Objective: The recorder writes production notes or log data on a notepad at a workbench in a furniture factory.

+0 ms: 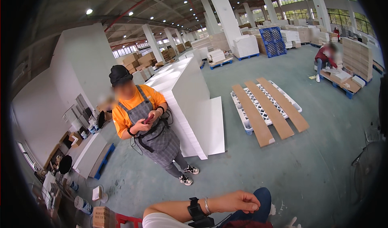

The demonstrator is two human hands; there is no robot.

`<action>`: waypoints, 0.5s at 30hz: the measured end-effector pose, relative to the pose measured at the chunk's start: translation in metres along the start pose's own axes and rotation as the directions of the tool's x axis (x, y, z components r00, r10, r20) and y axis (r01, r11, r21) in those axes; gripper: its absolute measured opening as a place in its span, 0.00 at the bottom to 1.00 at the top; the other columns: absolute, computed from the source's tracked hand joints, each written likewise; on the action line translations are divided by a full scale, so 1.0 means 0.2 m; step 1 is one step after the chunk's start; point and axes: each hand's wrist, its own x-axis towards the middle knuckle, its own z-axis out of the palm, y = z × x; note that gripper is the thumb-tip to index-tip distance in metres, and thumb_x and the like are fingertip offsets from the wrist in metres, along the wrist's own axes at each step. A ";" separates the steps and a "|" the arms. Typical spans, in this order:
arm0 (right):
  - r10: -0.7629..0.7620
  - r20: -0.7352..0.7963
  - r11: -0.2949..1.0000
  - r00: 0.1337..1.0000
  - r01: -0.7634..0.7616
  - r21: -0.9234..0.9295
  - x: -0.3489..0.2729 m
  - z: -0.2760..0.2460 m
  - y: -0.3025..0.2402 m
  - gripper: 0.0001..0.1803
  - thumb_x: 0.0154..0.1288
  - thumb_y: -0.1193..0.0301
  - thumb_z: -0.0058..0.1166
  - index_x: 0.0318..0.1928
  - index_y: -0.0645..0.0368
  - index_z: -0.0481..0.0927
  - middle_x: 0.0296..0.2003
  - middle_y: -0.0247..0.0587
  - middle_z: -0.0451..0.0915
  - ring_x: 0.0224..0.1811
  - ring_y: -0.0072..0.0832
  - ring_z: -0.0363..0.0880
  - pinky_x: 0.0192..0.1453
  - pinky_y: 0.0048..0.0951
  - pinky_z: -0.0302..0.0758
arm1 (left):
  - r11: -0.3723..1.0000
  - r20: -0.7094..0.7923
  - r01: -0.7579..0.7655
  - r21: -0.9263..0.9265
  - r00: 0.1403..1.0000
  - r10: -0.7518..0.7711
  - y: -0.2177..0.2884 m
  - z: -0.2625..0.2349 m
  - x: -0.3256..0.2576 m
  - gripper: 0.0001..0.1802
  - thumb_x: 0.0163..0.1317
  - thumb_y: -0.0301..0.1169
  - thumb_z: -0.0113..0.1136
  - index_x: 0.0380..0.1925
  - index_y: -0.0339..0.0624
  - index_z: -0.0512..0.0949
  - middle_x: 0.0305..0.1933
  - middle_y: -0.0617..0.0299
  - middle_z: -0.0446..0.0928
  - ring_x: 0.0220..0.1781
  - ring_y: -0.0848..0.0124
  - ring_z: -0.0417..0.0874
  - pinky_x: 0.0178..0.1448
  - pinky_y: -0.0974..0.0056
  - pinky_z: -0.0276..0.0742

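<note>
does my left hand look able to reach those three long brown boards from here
Probably not: your left hand is down by the knee, and a stretch of green floor separates it from the brown boards.

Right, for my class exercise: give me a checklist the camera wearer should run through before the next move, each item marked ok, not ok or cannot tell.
1. Left hand free of any large object: ok; it is loosely curled by the denim-clad knee.
2. Black wrist strap around the left forearm: ok.
3. Orange-shirted co-worker has free hands: not ok; they hold a red phone-like device.
4. Three brown boards within the edges of the white plastic pallet: not ok; their near ends overhang.
5. White panel stack secured against slipping: cannot tell.
</note>
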 end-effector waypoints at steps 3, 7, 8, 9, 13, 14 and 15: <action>0.077 0.042 0.993 0.996 -0.081 0.084 0.03 0.00 -0.04 0.33 0.74 0.45 0.37 0.41 0.60 0.86 0.36 0.52 0.85 0.43 0.50 0.82 0.47 0.47 0.76 | 1.000 -0.222 -0.004 0.017 0.975 0.008 -0.07 -0.05 0.01 0.13 0.69 0.37 0.63 0.46 0.39 0.80 0.43 0.69 0.79 0.42 0.80 0.78 0.49 0.71 0.75; 0.095 0.063 0.988 0.993 -0.102 0.112 0.05 -0.03 -0.15 0.33 0.74 0.45 0.37 0.41 0.60 0.86 0.36 0.52 0.85 0.43 0.49 0.82 0.47 0.46 0.76 | 0.971 -0.391 -0.182 0.157 0.891 0.230 -0.14 -0.09 -0.02 0.09 0.66 0.31 0.65 0.42 0.41 0.80 0.40 0.68 0.80 0.38 0.76 0.80 0.45 0.68 0.77; 0.094 0.068 0.988 0.993 -0.101 0.117 0.06 -0.03 -0.17 0.32 0.74 0.45 0.37 0.41 0.60 0.86 0.36 0.51 0.85 0.43 0.49 0.82 0.46 0.46 0.76 | 0.735 -0.317 -0.183 0.653 0.815 0.485 -0.15 -0.09 -0.03 0.09 0.64 0.28 0.64 0.43 0.42 0.80 0.39 0.65 0.79 0.38 0.71 0.81 0.44 0.66 0.77; 0.096 0.072 0.987 0.993 -0.104 0.121 0.06 -0.04 -0.20 0.32 0.74 0.45 0.37 0.41 0.60 0.86 0.36 0.51 0.85 0.42 0.48 0.82 0.46 0.46 0.76 | 0.281 -0.120 -0.101 0.954 0.733 0.669 -0.16 -0.10 -0.04 0.10 0.61 0.26 0.63 0.43 0.43 0.80 0.38 0.63 0.79 0.38 0.65 0.82 0.43 0.64 0.78; 0.102 0.083 0.984 0.991 -0.113 0.137 0.06 -0.04 -0.26 0.32 0.74 0.45 0.38 0.41 0.60 0.85 0.35 0.51 0.85 0.42 0.48 0.82 0.46 0.45 0.76 | 0.267 -0.004 -0.190 0.945 0.808 0.589 -0.22 -0.08 -0.03 0.13 0.59 0.24 0.60 0.45 0.44 0.79 0.39 0.59 0.78 0.40 0.56 0.81 0.44 0.59 0.78; 0.102 0.085 0.983 0.991 -0.113 0.142 0.07 -0.03 -0.27 0.32 0.74 0.45 0.38 0.40 0.60 0.85 0.35 0.51 0.85 0.42 0.47 0.82 0.46 0.45 0.76 | 0.250 0.019 -0.191 0.949 0.828 0.560 -0.24 -0.09 -0.02 0.14 0.60 0.24 0.59 0.46 0.44 0.78 0.40 0.60 0.79 0.41 0.55 0.82 0.45 0.57 0.78; 0.105 0.086 0.983 0.991 -0.117 0.144 0.07 -0.03 -0.28 0.32 0.74 0.45 0.38 0.40 0.60 0.85 0.35 0.50 0.85 0.42 0.47 0.82 0.45 0.45 0.76 | 0.234 0.041 -0.193 0.953 0.846 0.531 -0.26 -0.10 -0.02 0.14 0.61 0.24 0.57 0.48 0.44 0.78 0.41 0.60 0.79 0.42 0.54 0.82 0.46 0.56 0.78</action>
